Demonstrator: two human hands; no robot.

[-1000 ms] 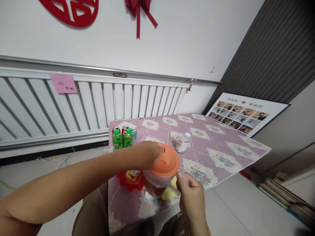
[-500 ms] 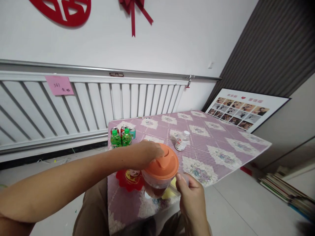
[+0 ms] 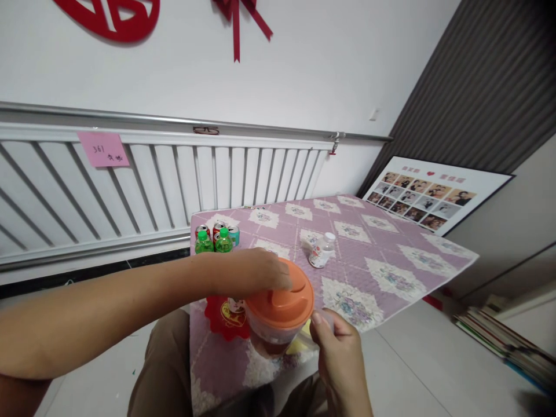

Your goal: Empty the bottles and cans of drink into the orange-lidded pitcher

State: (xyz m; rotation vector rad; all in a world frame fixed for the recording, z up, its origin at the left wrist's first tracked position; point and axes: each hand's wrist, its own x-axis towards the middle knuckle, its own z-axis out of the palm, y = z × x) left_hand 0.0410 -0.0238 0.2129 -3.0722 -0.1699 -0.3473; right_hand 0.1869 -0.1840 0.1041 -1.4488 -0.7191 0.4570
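Both arms are bare. The left forearm (image 3: 130,307) shows uncovered from the picture's edge down to the left grip (image 3: 256,275), with no sleeve hem in view along that length. On the other side only the right grip (image 3: 341,359) and a short stretch of bare wrist show, with a short thumbnail at the top. Below the arms are the trousers (image 3: 160,370), in plain khaki-brown cloth of one even shade, lying in soft, shallow folds over the thighs.

This is a room in a home. A white radiator (image 3: 174,185) lines the wall. A board of family photos (image 3: 423,197) leans nearby.
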